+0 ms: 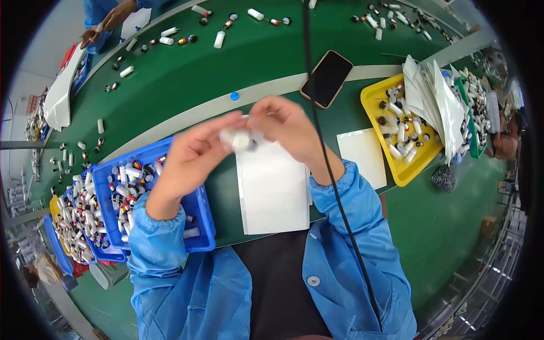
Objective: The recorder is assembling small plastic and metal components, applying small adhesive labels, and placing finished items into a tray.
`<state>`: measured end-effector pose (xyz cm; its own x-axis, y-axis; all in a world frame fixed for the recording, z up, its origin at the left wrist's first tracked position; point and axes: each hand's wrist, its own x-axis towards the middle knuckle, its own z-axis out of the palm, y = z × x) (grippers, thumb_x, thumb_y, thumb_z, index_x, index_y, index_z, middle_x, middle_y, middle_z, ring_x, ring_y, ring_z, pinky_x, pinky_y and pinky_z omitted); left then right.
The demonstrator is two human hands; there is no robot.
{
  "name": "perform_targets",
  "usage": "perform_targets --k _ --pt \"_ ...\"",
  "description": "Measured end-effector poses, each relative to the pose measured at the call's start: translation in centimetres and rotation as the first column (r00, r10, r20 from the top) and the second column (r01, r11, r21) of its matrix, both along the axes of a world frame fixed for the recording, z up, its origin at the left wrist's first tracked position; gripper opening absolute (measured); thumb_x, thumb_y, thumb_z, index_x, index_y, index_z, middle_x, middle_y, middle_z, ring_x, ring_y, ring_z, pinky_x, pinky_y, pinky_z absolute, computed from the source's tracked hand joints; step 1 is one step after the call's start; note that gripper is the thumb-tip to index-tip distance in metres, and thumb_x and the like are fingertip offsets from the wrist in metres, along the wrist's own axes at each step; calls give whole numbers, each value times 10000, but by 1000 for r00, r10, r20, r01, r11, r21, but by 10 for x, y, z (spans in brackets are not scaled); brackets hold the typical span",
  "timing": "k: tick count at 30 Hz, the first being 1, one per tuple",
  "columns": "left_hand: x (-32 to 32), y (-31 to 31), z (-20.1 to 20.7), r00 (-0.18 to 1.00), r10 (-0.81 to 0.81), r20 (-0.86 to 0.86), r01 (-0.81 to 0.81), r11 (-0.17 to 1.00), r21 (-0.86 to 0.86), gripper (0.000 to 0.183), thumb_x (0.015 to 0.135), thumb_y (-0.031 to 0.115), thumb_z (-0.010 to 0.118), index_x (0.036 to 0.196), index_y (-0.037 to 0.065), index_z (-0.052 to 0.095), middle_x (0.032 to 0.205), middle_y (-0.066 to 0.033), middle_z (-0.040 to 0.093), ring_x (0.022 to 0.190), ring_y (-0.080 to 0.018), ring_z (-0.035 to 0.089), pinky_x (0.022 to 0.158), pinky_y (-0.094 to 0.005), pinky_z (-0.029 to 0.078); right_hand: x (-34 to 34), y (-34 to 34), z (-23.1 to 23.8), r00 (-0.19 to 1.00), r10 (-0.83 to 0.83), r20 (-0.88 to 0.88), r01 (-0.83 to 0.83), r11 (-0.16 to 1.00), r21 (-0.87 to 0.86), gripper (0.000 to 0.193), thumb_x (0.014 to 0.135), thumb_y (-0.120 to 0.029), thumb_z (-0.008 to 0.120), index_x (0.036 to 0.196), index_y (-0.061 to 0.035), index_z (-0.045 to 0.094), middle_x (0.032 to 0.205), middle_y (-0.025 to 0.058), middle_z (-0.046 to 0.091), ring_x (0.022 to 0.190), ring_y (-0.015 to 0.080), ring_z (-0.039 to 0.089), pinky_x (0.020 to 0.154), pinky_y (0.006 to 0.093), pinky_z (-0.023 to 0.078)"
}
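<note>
Both hands meet above the bench in front of me. My left hand (195, 150) pinches a small white cylindrical piece (241, 139), which is blurred by motion. From the other side, the bent fingers of my right hand (286, 126) close at the same piece, near its translucent end. Exactly how the right fingertips grip is smeared. Beneath the hands lies a white sheet (274, 198). Left of it, close to my left forearm, a blue tray (207, 224) holds many white cylinders and small parts with black, red and yellow bits.
A black phone (327, 79) lies beyond my right hand. On the right stands a yellow tray (401, 177) of white cylinders, with white bags (422, 93) over its edge. A dark cable (334, 187) hangs across the view. Another person's hands (110, 22) work at the far left.
</note>
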<state>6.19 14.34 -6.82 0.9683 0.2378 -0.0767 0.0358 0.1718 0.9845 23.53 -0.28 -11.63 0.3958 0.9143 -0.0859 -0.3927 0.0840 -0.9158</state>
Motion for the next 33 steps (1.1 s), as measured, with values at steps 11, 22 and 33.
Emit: perform_targets --k 11,22,33 --pt "-49 212 -10 866 439 -237 111 294 949 395 854 48 633 1249 27 636 1180 -209 675 1081 -337 662 928 -397 517 11 -17 -20 276 -26 961 356 931 -77 187 813 11 607 994 18 653 950 210 612 859 419 640 761 463 536" --pt "113 214 -75 852 451 -267 -51 578 814 459 884 296 693 1269 53 630 1114 -160 668 982 -296 664 869 -399 525 22 -13 -8 365 36 930 292 944 -151 181 847 38 598 1013 -35 604 908 196 591 824 401 616 711 427 501" --pt "135 188 -64 851 489 192 -449 489 748 389 859 334 721 1088 30 643 943 -111 700 875 -207 673 805 -328 524 32 -17 -19 398 -14 917 286 952 -109 97 851 -4 630 939 4 667 940 193 640 860 388 647 773 414 530"
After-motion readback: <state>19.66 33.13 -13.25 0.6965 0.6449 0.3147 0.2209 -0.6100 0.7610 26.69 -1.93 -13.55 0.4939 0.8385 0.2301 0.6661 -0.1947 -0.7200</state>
